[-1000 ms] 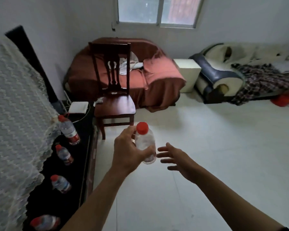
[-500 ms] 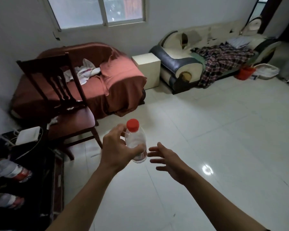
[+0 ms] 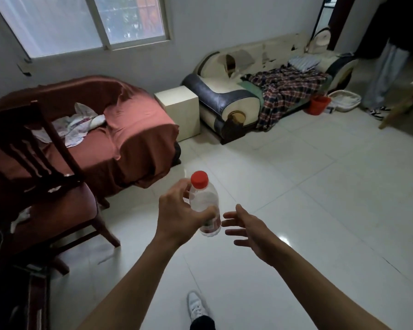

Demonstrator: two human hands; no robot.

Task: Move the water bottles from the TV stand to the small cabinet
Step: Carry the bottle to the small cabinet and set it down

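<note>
My left hand (image 3: 177,216) grips a clear water bottle (image 3: 204,202) with a red cap, upright, in front of me over the tiled floor. My right hand (image 3: 247,226) hovers just right of the bottle with fingers spread and holds nothing. The small cream cabinet (image 3: 180,110) stands against the far wall between the red-covered sofa and the cream sofa, well beyond both hands. Only the dark corner of the TV stand (image 3: 19,298) shows at the lower left; no bottles on it are in view.
A dark wooden chair (image 3: 41,186) stands at the left, before a sofa under a red cover (image 3: 119,129). A cream and black sofa (image 3: 255,96) with a plaid blanket is at the right back. Another person's legs (image 3: 382,75) stand at the far right. My shoe (image 3: 197,304) is below.
The view has swung right and forward: the TV stand and its bottles left the frame, the cabinet and cream sofa came nearer. Both hands keep their pose around the bottle.
</note>
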